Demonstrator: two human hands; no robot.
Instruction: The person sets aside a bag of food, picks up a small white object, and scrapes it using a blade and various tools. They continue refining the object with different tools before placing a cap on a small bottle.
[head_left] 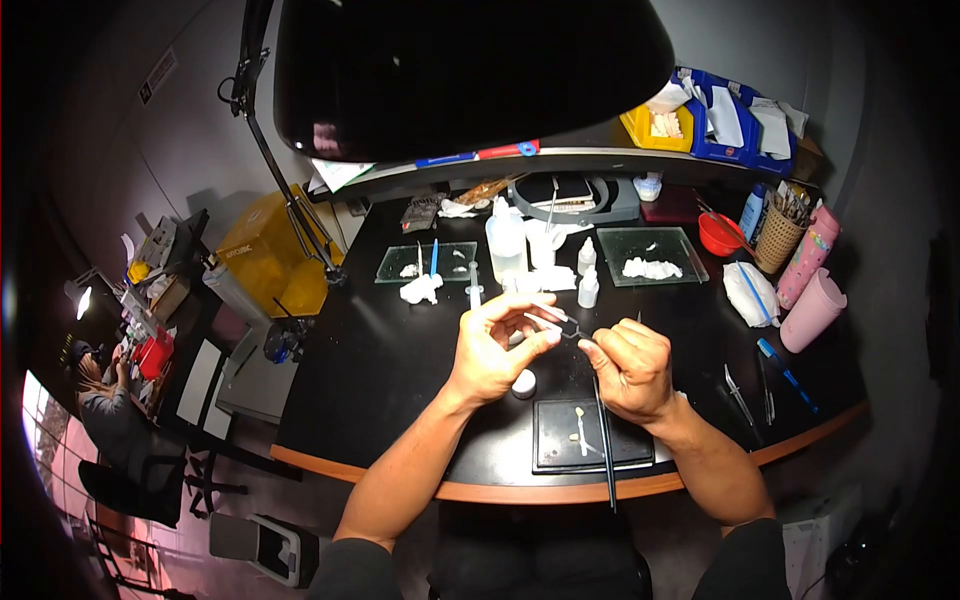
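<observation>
Tiny piece (572, 332) between the hands (560, 355), too small to identify.

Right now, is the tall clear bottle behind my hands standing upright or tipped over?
Upright. The clear bottle stands on its base on the black table, nozzle pointing up, beside two small white bottles.
</observation>
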